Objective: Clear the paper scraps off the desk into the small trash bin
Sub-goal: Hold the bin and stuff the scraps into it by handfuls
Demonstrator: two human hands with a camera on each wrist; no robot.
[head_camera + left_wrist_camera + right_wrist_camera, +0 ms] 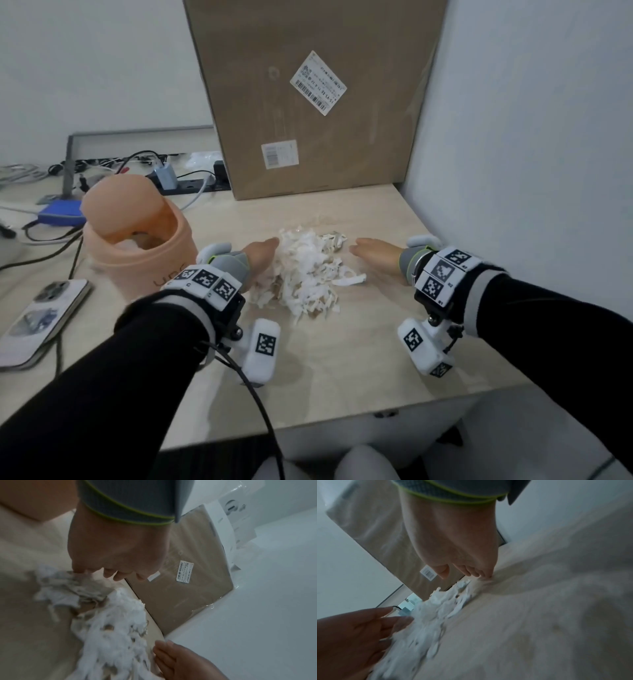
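Observation:
A heap of white shredded paper scraps (308, 270) lies mid-desk, also blurred in both wrist views (109, 628) (429, 616). My left hand (262, 257) sits on edge against the heap's left side, fingers extended into the scraps (109, 573). My right hand (373, 255) stands on edge at the heap's right, fingers straight, tips touching the desk by the scraps (471, 572). Neither hand grips anything. The small peach trash bin (137, 246) stands left of the heap, swing lid tilted, white scraps visible inside.
A large cardboard box (315, 96) leans against the wall behind the heap. A partition wall (531, 154) bounds the right side. A phone (41, 318) lies front left; cables, a power strip (191, 183) and a blue device (61, 214) clutter the back left.

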